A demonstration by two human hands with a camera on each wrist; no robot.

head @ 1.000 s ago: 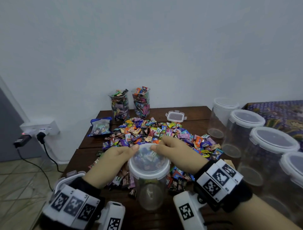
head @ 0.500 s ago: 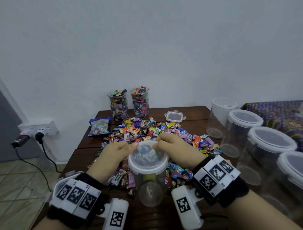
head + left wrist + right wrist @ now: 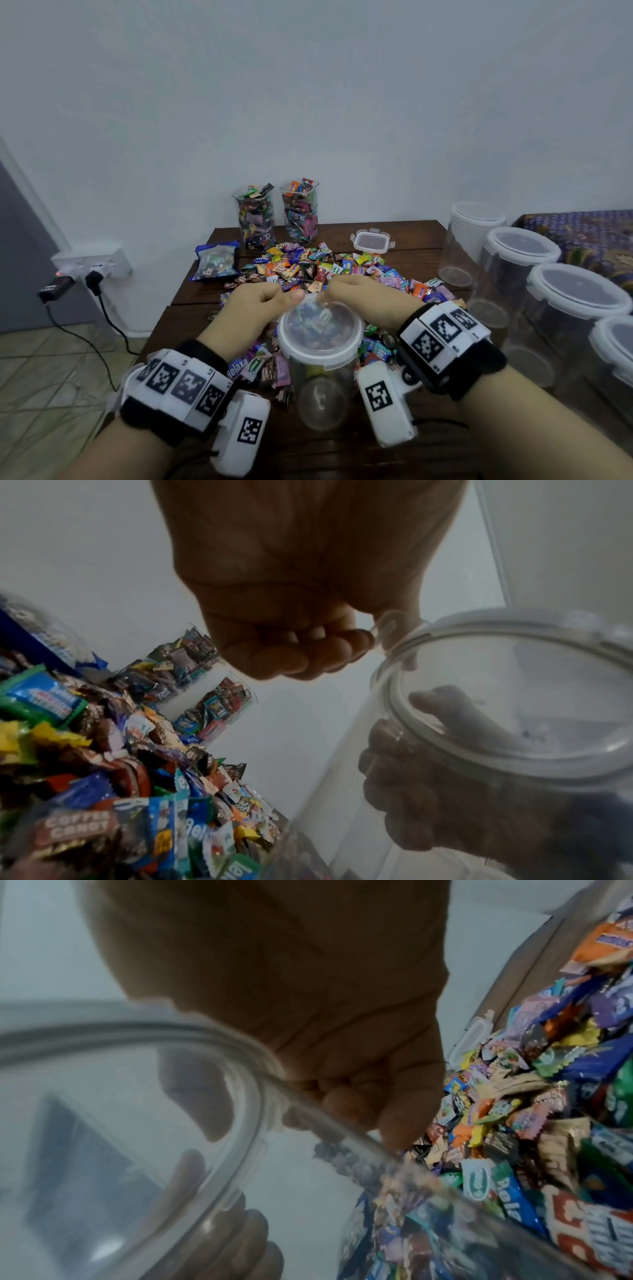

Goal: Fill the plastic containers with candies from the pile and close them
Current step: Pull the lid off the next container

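Observation:
A clear round plastic container (image 3: 320, 387) stands on the dark wooden table (image 3: 404, 236) in front of a pile of wrapped candies (image 3: 318, 267). Its white-rimmed lid (image 3: 320, 330) sits on top. My left hand (image 3: 260, 303) pinches the lid's far left edge, with the fingers (image 3: 298, 656) curled and a tab of the lid (image 3: 388, 631) held at the thumb. My right hand (image 3: 359, 294) grips the far right edge, its thumb over the lid's rim (image 3: 219, 1053). The container's bottom looks bare.
Two tall open containers (image 3: 256, 219) (image 3: 301, 212) full of candies stand at the back by the wall. A small snap lid (image 3: 372, 241) and a blue candy bag (image 3: 215, 260) lie near them. Several empty lidded containers (image 3: 520, 270) line the right side. A wall socket (image 3: 92, 267) with cables is at left.
Both hands have drawn closer together along the lid's far edge. The container has stayed in place in front of the pile.

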